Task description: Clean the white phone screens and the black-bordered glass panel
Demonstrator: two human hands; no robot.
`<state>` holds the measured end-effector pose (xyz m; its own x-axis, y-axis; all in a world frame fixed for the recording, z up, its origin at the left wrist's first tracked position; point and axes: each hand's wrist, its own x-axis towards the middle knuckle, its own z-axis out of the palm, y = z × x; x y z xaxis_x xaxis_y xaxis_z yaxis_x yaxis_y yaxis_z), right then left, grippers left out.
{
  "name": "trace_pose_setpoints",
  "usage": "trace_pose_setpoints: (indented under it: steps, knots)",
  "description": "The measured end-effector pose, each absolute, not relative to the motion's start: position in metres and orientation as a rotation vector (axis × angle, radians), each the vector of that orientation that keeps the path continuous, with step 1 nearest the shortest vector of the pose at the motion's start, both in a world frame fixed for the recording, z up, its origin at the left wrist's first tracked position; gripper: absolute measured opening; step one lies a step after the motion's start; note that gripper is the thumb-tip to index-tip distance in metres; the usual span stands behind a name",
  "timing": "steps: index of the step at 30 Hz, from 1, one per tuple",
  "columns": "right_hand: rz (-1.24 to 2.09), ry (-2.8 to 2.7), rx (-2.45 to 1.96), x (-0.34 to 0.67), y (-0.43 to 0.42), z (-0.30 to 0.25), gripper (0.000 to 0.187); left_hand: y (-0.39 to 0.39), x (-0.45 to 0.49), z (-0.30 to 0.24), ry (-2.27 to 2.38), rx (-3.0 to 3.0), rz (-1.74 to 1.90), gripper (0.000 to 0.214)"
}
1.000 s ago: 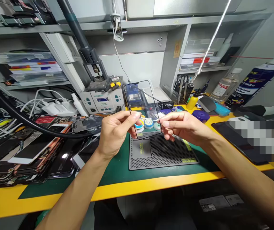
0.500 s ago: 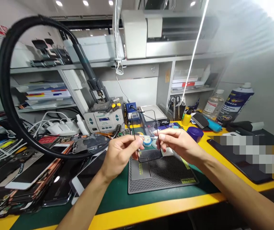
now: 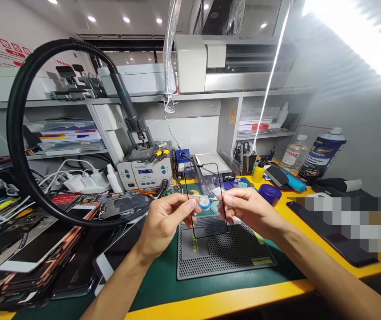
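Note:
Upright between my two hands is a phone screen frame (image 3: 210,235), a thin black rounded rectangle. I see through its middle; whether clear glass fills it I cannot tell. My left hand (image 3: 168,218) pinches its left edge between thumb and fingers. On the opposite edge, the thumb and fingers of my right hand (image 3: 245,206) are closed in the same way. Below and behind the frame lies a grey perforated mat (image 3: 233,253) on the green work surface. Small round reels, one a blue-rimmed spool (image 3: 204,204), show behind the frame, between my hands.
At left lie stacked phones and phone parts (image 3: 47,240), under a looping black hose (image 3: 17,111). A soldering station (image 3: 145,173) stands behind. At right are a purple lid (image 3: 270,194), a yellow bottle (image 3: 259,172), a spray can (image 3: 322,155) and a dark phone-like slab (image 3: 330,235).
My view has tilted up a little, so the bench sits lower in the picture. Both hands keep their pinch on the phone screen frame, which stays upright.

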<state>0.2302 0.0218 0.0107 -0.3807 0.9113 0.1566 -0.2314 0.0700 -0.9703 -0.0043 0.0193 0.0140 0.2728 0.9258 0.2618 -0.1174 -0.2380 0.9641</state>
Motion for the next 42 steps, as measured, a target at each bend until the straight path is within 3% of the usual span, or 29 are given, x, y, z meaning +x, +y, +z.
trace_pose_setpoints:
  steps: [20, 33, 42]
  knots:
    - [1.646, -1.210, -0.660, 0.229, 0.025, 0.005, 0.025, 0.027, -0.003, 0.013, 0.675, 1.199, 1.069, 0.018]
    - [1.550, -1.232, -0.690, 0.227, 0.024, 0.005, 0.021, 0.030, -0.004, 0.009, 0.650, 1.191, 1.062, 0.017]
    - [1.310, -1.305, -0.795, 0.225, 0.025, 0.001, 0.025, 0.029, -0.004, 0.009, 0.664, 1.196, 1.063, 0.019]
